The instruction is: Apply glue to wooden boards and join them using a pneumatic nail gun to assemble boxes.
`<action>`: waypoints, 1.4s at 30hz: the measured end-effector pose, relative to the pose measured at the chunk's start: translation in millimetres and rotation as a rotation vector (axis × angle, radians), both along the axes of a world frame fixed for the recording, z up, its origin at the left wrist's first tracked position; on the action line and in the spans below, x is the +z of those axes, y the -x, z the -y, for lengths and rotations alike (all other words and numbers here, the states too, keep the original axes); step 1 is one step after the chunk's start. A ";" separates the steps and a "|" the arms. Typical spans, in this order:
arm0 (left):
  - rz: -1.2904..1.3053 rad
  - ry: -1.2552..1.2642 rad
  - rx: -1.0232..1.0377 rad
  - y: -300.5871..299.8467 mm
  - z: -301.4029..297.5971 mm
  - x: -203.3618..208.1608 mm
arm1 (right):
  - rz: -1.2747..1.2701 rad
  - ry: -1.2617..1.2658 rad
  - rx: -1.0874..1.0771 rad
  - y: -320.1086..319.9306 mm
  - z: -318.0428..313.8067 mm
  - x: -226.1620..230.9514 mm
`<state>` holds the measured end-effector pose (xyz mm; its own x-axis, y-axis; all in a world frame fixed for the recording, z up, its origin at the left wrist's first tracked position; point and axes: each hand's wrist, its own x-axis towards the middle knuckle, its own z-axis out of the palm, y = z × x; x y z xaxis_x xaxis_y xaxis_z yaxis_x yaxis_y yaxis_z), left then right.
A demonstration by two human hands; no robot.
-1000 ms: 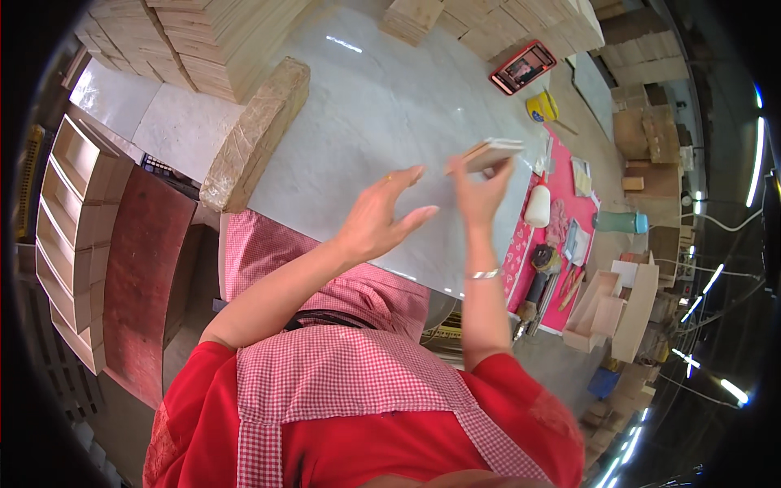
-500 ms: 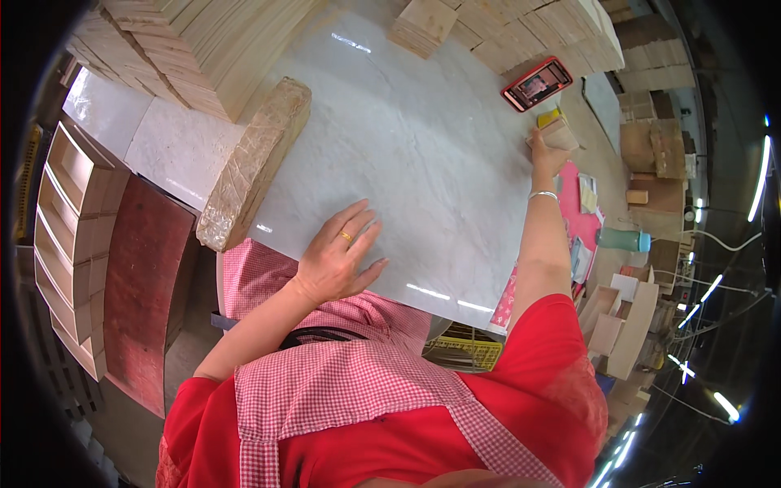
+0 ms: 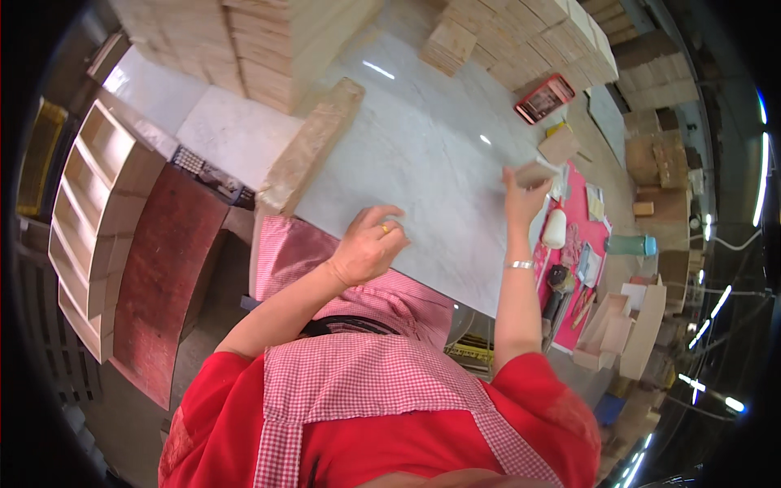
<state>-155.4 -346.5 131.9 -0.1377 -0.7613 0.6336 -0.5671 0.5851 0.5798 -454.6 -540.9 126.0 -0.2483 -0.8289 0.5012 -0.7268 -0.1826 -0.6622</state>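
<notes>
My right hand [image 3: 525, 199] is closed on a small thin wooden piece [image 3: 538, 170] at the right side of the pale marbled tabletop [image 3: 431, 154]. Just beyond it lie another small wooden piece [image 3: 559, 145] and a yellow item [image 3: 556, 130], mostly covered. My left hand [image 3: 370, 246] hovers over the near edge of the tabletop, its fingers loosely bent and apart, with nothing seen in them. A long block wrapped in brown tape [image 3: 313, 146] lies left of that hand.
Tall stacks of wooden boards [image 3: 260, 49] stand at the far left, more board stacks [image 3: 521, 32] at the back. A phone [image 3: 544, 99] leans there. A white bottle [image 3: 555, 228] and tools lie on a pink sheet [image 3: 582, 236], near a green bottle [image 3: 630, 245]. A wooden compartment shelf [image 3: 93, 220] stands left.
My right hand has drawn back toward me with the wooden piece, leaving another piece behind. My left hand has bent its fingers. The whole view has shifted slightly.
</notes>
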 end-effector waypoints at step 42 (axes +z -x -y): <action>0.585 -0.116 1.134 -415.5 176.2 335.4 | 0.132 -0.166 0.123 -66.7 -173.1 6.3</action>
<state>260.1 -522.6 467.3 0.3874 -0.6811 0.6213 -0.8992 -0.4279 0.0916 -387.9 -367.7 132.3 -0.1952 -0.9253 0.3250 -0.6109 -0.1446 -0.7784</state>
